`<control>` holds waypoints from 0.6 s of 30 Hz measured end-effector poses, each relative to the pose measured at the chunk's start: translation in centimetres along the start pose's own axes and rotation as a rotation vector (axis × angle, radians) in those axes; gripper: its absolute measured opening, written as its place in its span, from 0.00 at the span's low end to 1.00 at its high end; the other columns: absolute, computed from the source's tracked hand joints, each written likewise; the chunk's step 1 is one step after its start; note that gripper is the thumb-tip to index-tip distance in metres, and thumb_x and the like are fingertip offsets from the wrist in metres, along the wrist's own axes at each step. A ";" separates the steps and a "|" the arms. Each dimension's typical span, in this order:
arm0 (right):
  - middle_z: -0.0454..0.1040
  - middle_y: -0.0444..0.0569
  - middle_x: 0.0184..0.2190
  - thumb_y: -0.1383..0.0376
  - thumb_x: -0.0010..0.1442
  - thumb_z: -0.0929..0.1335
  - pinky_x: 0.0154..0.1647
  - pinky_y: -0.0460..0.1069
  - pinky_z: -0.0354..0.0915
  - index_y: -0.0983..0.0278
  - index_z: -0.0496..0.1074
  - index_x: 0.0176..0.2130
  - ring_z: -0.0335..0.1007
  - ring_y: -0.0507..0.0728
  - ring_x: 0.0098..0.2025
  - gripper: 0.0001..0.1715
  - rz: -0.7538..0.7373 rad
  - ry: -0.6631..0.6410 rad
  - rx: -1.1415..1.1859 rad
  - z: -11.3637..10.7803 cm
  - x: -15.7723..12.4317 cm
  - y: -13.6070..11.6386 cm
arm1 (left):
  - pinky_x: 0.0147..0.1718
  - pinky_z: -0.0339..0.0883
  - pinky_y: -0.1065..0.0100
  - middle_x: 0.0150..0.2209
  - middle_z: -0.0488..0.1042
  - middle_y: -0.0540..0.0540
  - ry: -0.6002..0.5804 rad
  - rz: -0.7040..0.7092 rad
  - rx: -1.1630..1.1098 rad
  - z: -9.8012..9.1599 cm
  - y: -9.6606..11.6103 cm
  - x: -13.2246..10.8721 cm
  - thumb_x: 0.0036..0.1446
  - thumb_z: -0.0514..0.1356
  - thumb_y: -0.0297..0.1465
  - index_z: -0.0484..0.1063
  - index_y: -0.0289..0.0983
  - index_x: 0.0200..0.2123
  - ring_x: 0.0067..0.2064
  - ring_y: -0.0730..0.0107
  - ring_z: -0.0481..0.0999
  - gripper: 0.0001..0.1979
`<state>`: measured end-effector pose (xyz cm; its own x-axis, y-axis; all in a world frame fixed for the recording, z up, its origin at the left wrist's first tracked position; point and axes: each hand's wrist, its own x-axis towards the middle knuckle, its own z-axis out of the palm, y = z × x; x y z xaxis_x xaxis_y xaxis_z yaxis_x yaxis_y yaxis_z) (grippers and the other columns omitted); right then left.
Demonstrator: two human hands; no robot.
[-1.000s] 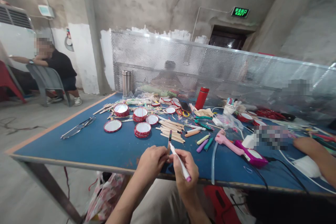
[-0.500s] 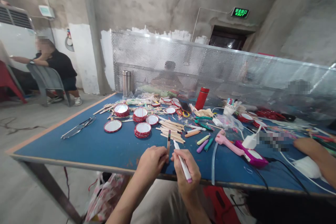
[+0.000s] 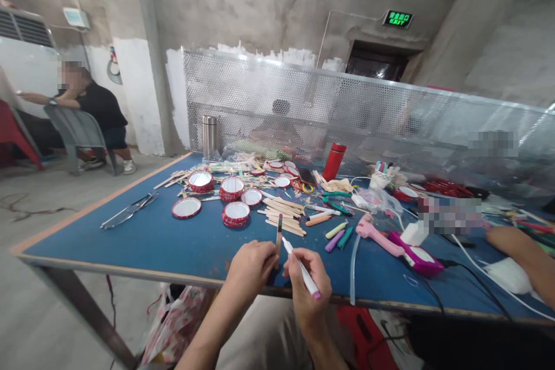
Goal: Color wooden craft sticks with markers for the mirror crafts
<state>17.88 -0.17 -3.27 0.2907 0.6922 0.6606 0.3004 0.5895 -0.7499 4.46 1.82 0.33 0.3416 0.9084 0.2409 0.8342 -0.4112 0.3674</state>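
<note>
Upright in my left hand [image 3: 254, 269] is a wooden stick [image 3: 279, 232] with a dark band near its top. My right hand [image 3: 309, 280] grips a white marker [image 3: 303, 269] with a pinkish-purple end, its tip close to the stick; whether they touch I cannot tell. Beyond the hands lies a pile of plain wooden sticks [image 3: 284, 212]. Round red-rimmed pieces with pale tops, one of them at the front [image 3: 236, 215], stand left of the pile. Purple [image 3: 336, 241], yellow and teal pens rest to the right of my right hand.
A pink glue gun [image 3: 379, 237] and a magenta device [image 3: 418, 257] with cables lie at the right. Metal tongs [image 3: 129, 211] are on the left. A red bottle [image 3: 334, 162] and steel flask [image 3: 210, 137] stand at the back. Another person's arm [image 3: 522, 257] rests at the right edge.
The marker in my right hand has tilted, its tip now lower and slightly left, nearer the stick. My left hand has hardly moved.
</note>
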 end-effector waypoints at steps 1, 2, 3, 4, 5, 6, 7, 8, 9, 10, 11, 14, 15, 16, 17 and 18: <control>0.73 0.43 0.23 0.61 0.60 0.67 0.22 0.44 0.67 0.64 0.72 0.35 0.70 0.51 0.21 0.08 -0.016 -0.003 -0.006 0.0 0.1 -0.1 | 0.34 0.58 0.68 0.31 0.77 0.48 -0.002 0.001 0.007 0.0 0.0 0.0 0.64 0.53 0.31 0.70 0.39 0.29 0.36 0.65 0.73 0.11; 0.74 0.43 0.23 0.62 0.61 0.67 0.22 0.44 0.67 0.64 0.72 0.35 0.70 0.51 0.21 0.07 -0.039 -0.013 -0.015 -0.1 0.2 -0.2 | 0.34 0.58 0.68 0.31 0.77 0.48 -0.002 0.002 0.011 0.0 0.0 0.0 0.64 0.53 0.31 0.70 0.39 0.29 0.36 0.65 0.73 0.11; 0.74 0.43 0.24 0.63 0.61 0.67 0.23 0.44 0.68 0.64 0.73 0.36 0.71 0.51 0.22 0.06 -0.069 -0.022 -0.027 -0.1 0.3 -0.2 | 0.34 0.58 0.68 0.31 0.76 0.47 -0.001 0.004 0.011 0.1 0.0 0.0 0.64 0.53 0.31 0.70 0.39 0.29 0.36 0.65 0.73 0.11; 0.75 0.44 0.26 0.64 0.61 0.67 0.25 0.44 0.68 0.63 0.73 0.37 0.72 0.51 0.23 0.05 -0.104 -0.031 -0.037 -0.2 0.4 -0.3 | 0.34 0.58 0.68 0.31 0.76 0.47 0.002 0.004 0.009 0.1 -0.1 0.0 0.64 0.53 0.31 0.70 0.38 0.29 0.36 0.65 0.73 0.11; 0.75 0.45 0.28 0.66 0.61 0.67 0.27 0.45 0.69 0.63 0.73 0.37 0.73 0.52 0.25 0.04 -0.142 -0.039 -0.042 -0.3 0.5 -0.4 | 0.34 0.58 0.68 0.31 0.76 0.47 0.005 0.001 0.007 0.1 -0.1 0.0 0.64 0.53 0.31 0.70 0.38 0.29 0.36 0.65 0.73 0.11; 0.75 0.45 0.29 0.67 0.61 0.67 0.30 0.46 0.69 0.62 0.73 0.38 0.73 0.52 0.27 0.04 -0.177 -0.049 -0.039 -0.4 0.6 -0.5 | 0.34 0.57 0.68 0.31 0.76 0.47 0.011 -0.001 0.004 0.2 -0.1 0.0 0.63 0.53 0.30 0.70 0.39 0.29 0.36 0.65 0.73 0.11; 0.75 0.46 0.31 0.68 0.61 0.67 0.31 0.46 0.70 0.62 0.73 0.39 0.73 0.53 0.29 0.05 -0.202 -0.063 -0.033 -0.5 0.7 -0.6 | 0.33 0.57 0.68 0.31 0.76 0.47 0.017 -0.001 0.000 0.2 -0.1 0.0 0.63 0.53 0.30 0.70 0.39 0.29 0.36 0.65 0.73 0.11; 0.74 0.46 0.31 0.68 0.61 0.67 0.32 0.47 0.69 0.62 0.73 0.40 0.73 0.53 0.30 0.06 -0.218 -0.083 -0.027 -0.6 0.7 -0.7 | 0.33 0.57 0.68 0.30 0.76 0.47 0.021 -0.001 -0.004 0.2 -0.1 0.0 0.63 0.53 0.30 0.70 0.39 0.29 0.36 0.65 0.73 0.10; 0.74 0.47 0.31 0.69 0.61 0.66 0.33 0.48 0.69 0.62 0.73 0.40 0.73 0.53 0.31 0.07 -0.227 -0.102 -0.020 -0.7 0.7 -0.8 | 0.33 0.57 0.68 0.30 0.76 0.47 0.023 0.001 -0.007 0.2 -0.2 0.0 0.63 0.53 0.30 0.70 0.39 0.29 0.36 0.65 0.73 0.10; 0.74 0.47 0.31 0.69 0.62 0.65 0.33 0.48 0.69 0.62 0.73 0.40 0.73 0.54 0.32 0.07 -0.230 -0.123 -0.013 -0.7 0.7 -0.9 | 0.33 0.57 0.68 0.30 0.76 0.48 0.023 0.003 -0.010 0.2 -0.2 0.0 0.63 0.53 0.29 0.70 0.39 0.29 0.35 0.65 0.73 0.10; 0.74 0.47 0.31 0.68 0.63 0.64 0.33 0.48 0.68 0.62 0.73 0.40 0.72 0.54 0.32 0.08 -0.228 -0.138 -0.006 -0.8 0.7 -0.9 | 0.33 0.58 0.69 0.30 0.76 0.48 0.019 0.007 -0.014 0.2 -0.2 0.0 0.63 0.53 0.29 0.70 0.39 0.29 0.36 0.66 0.73 0.10; 0.73 0.46 0.29 0.67 0.64 0.62 0.32 0.48 0.67 0.62 0.73 0.40 0.71 0.53 0.30 0.11 -0.187 -0.136 0.008 -0.8 0.4 -0.7 | 0.35 0.58 0.69 0.31 0.77 0.48 0.000 0.010 -0.020 0.0 -0.1 0.0 0.63 0.53 0.29 0.70 0.39 0.29 0.36 0.66 0.73 0.10; 0.73 0.46 0.29 0.66 0.64 0.61 0.31 0.48 0.67 0.62 0.73 0.40 0.71 0.53 0.29 0.11 -0.165 -0.119 0.000 -0.7 0.3 -0.6 | 0.35 0.58 0.69 0.31 0.77 0.48 -0.001 0.008 -0.017 0.0 -0.1 0.0 0.63 0.53 0.29 0.71 0.39 0.29 0.37 0.66 0.73 0.10; 0.73 0.46 0.29 0.65 0.64 0.62 0.31 0.47 0.67 0.62 0.73 0.40 0.71 0.53 0.28 0.11 -0.140 -0.101 -0.014 -0.7 0.2 -0.4 | 0.35 0.58 0.68 0.31 0.77 0.48 0.001 0.004 -0.012 -0.1 0.0 0.0 0.63 0.53 0.29 0.71 0.39 0.29 0.37 0.65 0.73 0.10; 0.74 0.46 0.29 0.65 0.64 0.62 0.30 0.47 0.67 0.62 0.72 0.41 0.71 0.53 0.28 0.10 -0.115 -0.085 -0.030 -0.6 0.1 -0.3 | 0.35 0.58 0.68 0.31 0.77 0.48 0.003 0.000 -0.005 -0.1 0.0 0.0 0.63 0.53 0.30 0.71 0.39 0.29 0.37 0.65 0.73 0.11; 0.74 0.46 0.29 0.64 0.64 0.63 0.30 0.47 0.67 0.62 0.72 0.42 0.71 0.53 0.28 0.10 -0.096 -0.076 -0.043 -0.6 0.0 -0.1 | 0.35 0.58 0.68 0.31 0.77 0.48 0.007 -0.002 0.001 -0.1 0.0 0.0 0.63 0.53 0.30 0.71 0.39 0.29 0.37 0.65 0.73 0.11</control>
<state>18.35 -0.46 -3.17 0.1900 0.6639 0.7232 0.3625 0.6371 -0.6802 4.42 1.85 0.40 0.3370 0.9087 0.2465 0.8351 -0.4094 0.3674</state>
